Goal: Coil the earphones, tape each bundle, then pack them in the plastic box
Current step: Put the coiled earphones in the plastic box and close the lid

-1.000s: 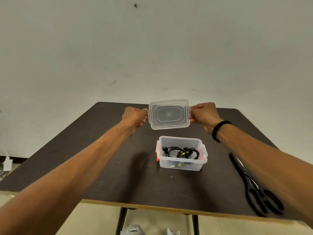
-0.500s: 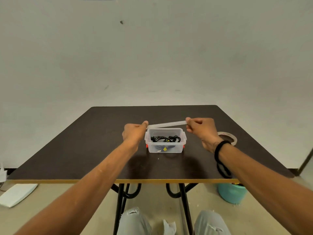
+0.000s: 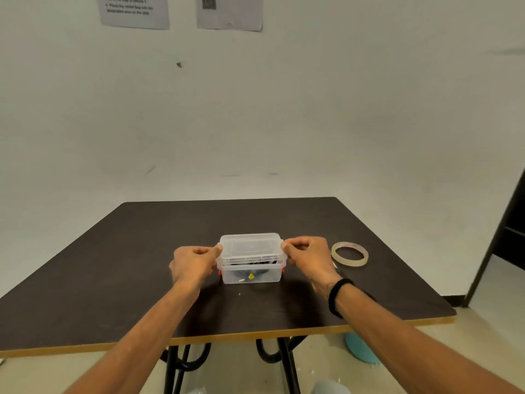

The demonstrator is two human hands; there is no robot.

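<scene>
Two hands, left hand (image 3: 194,264) and right hand (image 3: 308,255), fingers pinching lid (image 3: 250,245) on plastic box (image 3: 251,273), tape roll (image 3: 349,253) near right.

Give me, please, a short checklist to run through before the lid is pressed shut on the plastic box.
1. Lid sits over the plastic box: ok.
2. Left hand pinches the lid's left end: ok.
3. Right hand pinches its right end: ok.
4. Earphones inside the box, below the rim: ok.
5. Red latches clipped: cannot tell.
6. Tape roll lies apart from the box: ok.
</scene>
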